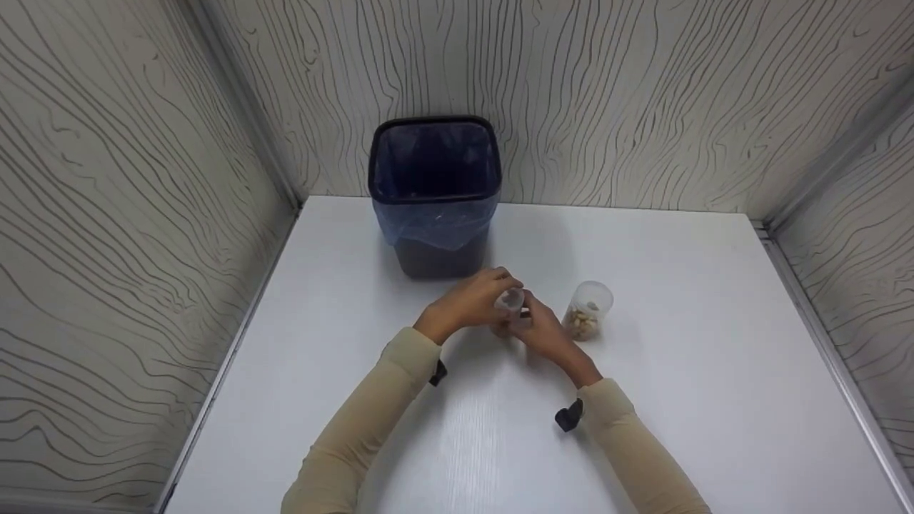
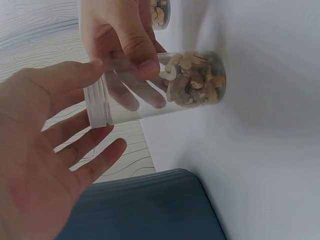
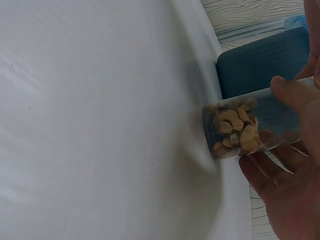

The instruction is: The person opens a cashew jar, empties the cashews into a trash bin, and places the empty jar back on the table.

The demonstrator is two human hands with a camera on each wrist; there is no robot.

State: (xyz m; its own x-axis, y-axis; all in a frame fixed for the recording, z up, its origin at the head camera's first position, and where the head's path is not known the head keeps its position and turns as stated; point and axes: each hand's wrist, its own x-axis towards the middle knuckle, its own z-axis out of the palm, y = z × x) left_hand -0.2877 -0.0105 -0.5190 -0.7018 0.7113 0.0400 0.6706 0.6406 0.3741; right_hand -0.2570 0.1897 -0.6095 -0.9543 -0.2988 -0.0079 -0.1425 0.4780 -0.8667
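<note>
A clear jar with cashew-like nuts in its bottom stands upright just over or on the table, between the two hands. My right hand grips its body, thumb on one side and fingers round the other. At the top, my left hand holds the translucent ribbed lid between thumb and fingers. To the right of the right hand stands a second clear jar, also with nuts in its lower part; a bit of it shows at the top of the left wrist view.
Behind the hands stands a dark bin lined with a blue bag, close to the patterned back wall. The white table is bounded by side walls with metal edging.
</note>
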